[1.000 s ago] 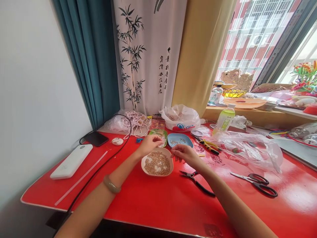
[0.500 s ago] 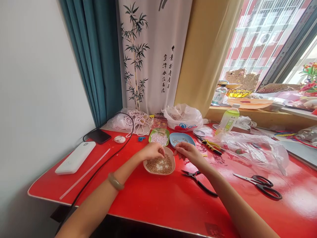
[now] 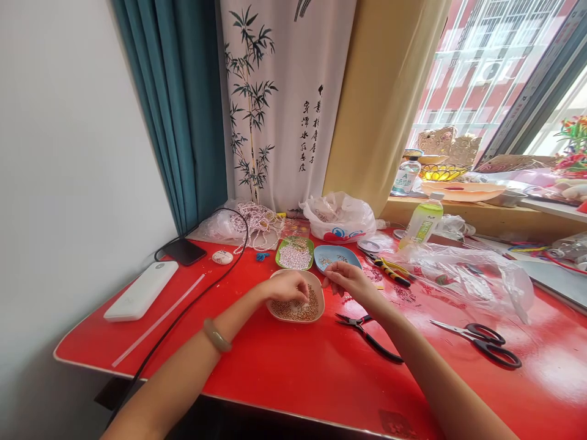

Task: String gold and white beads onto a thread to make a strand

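Gold beads, loose in pale bowl, lower centre of frame: presumably light, hard, apt to roll, best pinched singly; left hand over them, grip unclear; right hand near bowl, fingertips pinched, any contents indiscernible.

You face a glossy red table. Left of the table you have a pale wall; behind the table hang a teal curtain, a bamboo-printed white curtain and a tan curtain. Behind the table's right end, a barred window gives you daylight.
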A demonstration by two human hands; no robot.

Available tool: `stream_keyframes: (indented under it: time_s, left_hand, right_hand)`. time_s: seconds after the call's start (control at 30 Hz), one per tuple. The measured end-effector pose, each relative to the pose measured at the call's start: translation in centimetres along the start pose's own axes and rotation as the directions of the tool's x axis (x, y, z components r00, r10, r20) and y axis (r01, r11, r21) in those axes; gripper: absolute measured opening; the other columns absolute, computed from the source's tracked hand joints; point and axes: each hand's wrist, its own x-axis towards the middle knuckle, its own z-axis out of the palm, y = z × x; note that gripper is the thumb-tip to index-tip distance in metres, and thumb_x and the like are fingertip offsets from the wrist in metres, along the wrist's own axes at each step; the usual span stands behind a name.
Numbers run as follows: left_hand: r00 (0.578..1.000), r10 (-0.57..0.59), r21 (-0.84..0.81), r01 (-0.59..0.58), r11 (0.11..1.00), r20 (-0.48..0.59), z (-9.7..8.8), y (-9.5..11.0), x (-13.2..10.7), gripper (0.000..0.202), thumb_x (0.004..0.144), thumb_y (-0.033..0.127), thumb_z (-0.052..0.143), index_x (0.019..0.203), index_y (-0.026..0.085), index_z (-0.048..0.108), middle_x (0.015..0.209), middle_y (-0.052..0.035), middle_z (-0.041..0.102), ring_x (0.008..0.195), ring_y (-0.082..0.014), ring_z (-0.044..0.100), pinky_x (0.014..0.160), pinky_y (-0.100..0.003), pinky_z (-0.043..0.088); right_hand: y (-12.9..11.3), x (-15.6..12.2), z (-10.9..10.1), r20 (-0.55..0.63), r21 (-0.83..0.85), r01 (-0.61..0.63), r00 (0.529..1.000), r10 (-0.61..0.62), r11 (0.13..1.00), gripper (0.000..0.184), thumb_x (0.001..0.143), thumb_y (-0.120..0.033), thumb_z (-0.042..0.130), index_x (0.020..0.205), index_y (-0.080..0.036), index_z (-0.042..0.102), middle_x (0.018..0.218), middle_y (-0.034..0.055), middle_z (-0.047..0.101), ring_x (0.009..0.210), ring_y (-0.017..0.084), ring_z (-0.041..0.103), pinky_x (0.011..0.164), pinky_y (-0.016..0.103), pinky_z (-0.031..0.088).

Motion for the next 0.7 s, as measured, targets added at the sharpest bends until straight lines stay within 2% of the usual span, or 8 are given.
stream_keyframes:
  time_s: [0.07, 0.13, 0.3, 0.37, 0.47, 0.7]
  left_hand:
    - [0.999, -0.019, -0.186, 0.012, 0.982, -0.031, -0.3, 0.0, 0.0, 0.011, 0.062, 0.024, 0.058, 0.063, 0.014, 0.063, 0.062, -0.0022, 0.062, 0.055, -0.0108, 0.051, 0.050, -0.020, 0.034]
    - [0.998, -0.040, -0.381, 0.017, 0.925, -0.052, -0.7, 0.1, -0.1, 0.016, 0.063, 0.028, 0.058, 0.065, 0.013, 0.062, 0.063, -0.0028, 0.061, 0.055, -0.0096, 0.049, 0.048, -0.019, 0.033]
    - [0.993, -0.110, -0.734, 0.044, 0.678, -0.042, -1.6, 0.8, -0.5, 0.024, 0.058, 0.030, 0.066, 0.071, 0.010, 0.061, 0.070, -0.0030, 0.060, 0.054, -0.0047, 0.046, 0.052, -0.018, 0.034]
    - [0.991, -0.128, -0.806, 0.044, 0.590, -0.039, -1.7, 0.7, -0.5, 0.025, 0.056, 0.027, 0.069, 0.072, 0.010, 0.061, 0.072, -0.0031, 0.061, 0.053, -0.0032, 0.046, 0.053, -0.018, 0.035]
    - [0.990, -0.132, -0.856, 0.021, 0.516, -0.055, -1.6, 0.5, -0.3, 0.025, 0.054, 0.024, 0.071, 0.072, 0.010, 0.062, 0.072, -0.0030, 0.062, 0.053, -0.0029, 0.046, 0.054, -0.018, 0.035]
    - [0.989, -0.136, -0.892, 0.007, 0.453, -0.061, -1.5, 0.5, -0.1, 0.023, 0.052, 0.020, 0.072, 0.071, 0.010, 0.063, 0.068, -0.0025, 0.062, 0.056, -0.0047, 0.051, 0.052, -0.017, 0.037]
  right_hand:
    - [-0.1, -0.1, 0.2, 0.005, -0.017, -0.009, 1.000, 0.009, 1.000, 0.014, 0.071, -0.030, 0.047, 0.067, -0.017, 0.046, 0.061, 0.0011, 0.062, 0.044, 0.007, 0.046, 0.041, 0.020, 0.033]
    - [-0.2, -0.3, 0.6, 0.019, -0.043, -0.025, 0.999, 0.026, 0.999, 0.011, 0.071, -0.027, 0.046, 0.066, -0.017, 0.046, 0.061, 0.0015, 0.062, 0.043, 0.007, 0.045, 0.040, 0.019, 0.032]
    - [-0.6, -0.8, 1.6, 0.000, -0.119, -0.013, 1.000, 0.013, 0.993, 0.007, 0.070, -0.021, 0.043, 0.065, -0.017, 0.047, 0.060, 0.0005, 0.062, 0.041, 0.006, 0.039, 0.038, 0.018, 0.028]
    - [-0.8, -0.9, 1.8, -0.039, -0.153, -0.004, 0.999, -0.002, 0.988, 0.007, 0.068, -0.018, 0.043, 0.063, -0.017, 0.047, 0.058, -0.0002, 0.062, 0.040, 0.006, 0.039, 0.038, 0.018, 0.027]
    - [-0.8, -1.0, 1.9, -0.078, -0.190, 0.010, 0.997, -0.025, 0.982, 0.008, 0.067, -0.016, 0.043, 0.061, -0.017, 0.048, 0.056, -0.0005, 0.061, 0.042, 0.006, 0.041, 0.039, 0.018, 0.027]
    - [-0.7, -1.1, 2.0, -0.075, -0.201, 0.011, 0.997, -0.027, 0.980, 0.009, 0.065, -0.014, 0.042, 0.060, -0.017, 0.049, 0.054, -0.0008, 0.059, 0.043, 0.007, 0.043, 0.039, 0.019, 0.025]
